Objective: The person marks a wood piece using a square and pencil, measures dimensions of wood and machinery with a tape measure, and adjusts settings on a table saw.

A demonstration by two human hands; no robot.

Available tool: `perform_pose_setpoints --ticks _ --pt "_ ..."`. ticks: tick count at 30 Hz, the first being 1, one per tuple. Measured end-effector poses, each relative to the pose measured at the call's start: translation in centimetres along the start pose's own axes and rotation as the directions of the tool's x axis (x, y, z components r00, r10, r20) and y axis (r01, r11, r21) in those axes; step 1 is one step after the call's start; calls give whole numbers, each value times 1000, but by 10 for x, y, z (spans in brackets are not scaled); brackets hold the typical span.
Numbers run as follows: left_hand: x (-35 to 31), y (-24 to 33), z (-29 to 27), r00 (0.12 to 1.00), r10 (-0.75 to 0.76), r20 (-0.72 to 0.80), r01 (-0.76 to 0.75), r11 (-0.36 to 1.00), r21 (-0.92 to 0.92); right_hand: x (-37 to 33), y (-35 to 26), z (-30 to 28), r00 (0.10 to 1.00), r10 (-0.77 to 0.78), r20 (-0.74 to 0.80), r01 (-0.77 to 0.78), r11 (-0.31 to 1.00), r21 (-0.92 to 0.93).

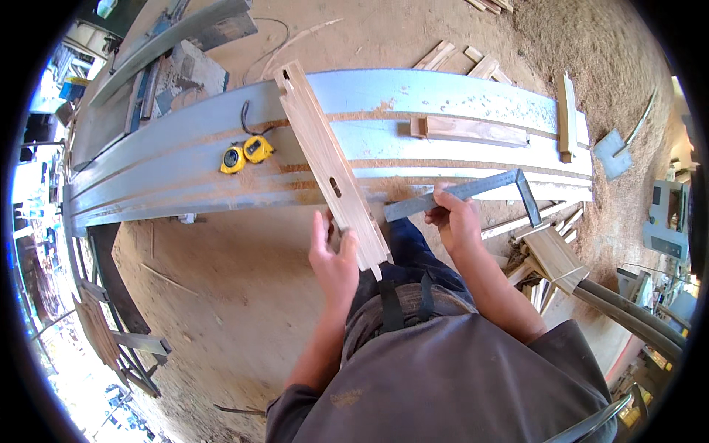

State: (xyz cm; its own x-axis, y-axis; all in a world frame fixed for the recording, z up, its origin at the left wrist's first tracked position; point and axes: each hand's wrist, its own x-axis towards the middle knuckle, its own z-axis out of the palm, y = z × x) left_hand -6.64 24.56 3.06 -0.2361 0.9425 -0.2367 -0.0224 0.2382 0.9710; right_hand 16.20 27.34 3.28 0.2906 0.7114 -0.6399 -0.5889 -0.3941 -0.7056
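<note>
Gripping the near end of the mortised wooden rail that extends beyond its fingers, the left hand could lose alignment if the right hand, pinching a carpenter's square, bumps it.

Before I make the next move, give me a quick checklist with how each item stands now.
1. Slotted wooden piece held: ok, the left hand grips it near its lower end.
2. Metal square in hand: ok, the right hand holds it by its long blade.
3. Square laid against the piece: not ok, a gap shows between blade end and wood.
4. Yellow tape measures off the piece: ok, both lie to its left on the metal table.
5. Table swept: not ok, sawdust lies on it.
6. Square's markings readable: cannot tell, too small here.
</note>
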Motion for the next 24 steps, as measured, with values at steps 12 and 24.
perform_pose_setpoints --ticks 12,24 --pt "132 31 24 999 34 -13 -30 978 207 75 -22 103 991 -126 46 119 985 122" --pt "133 34 31 997 77 4 -77 988 133 135 -37 165 990 -109 94 101 991 88"
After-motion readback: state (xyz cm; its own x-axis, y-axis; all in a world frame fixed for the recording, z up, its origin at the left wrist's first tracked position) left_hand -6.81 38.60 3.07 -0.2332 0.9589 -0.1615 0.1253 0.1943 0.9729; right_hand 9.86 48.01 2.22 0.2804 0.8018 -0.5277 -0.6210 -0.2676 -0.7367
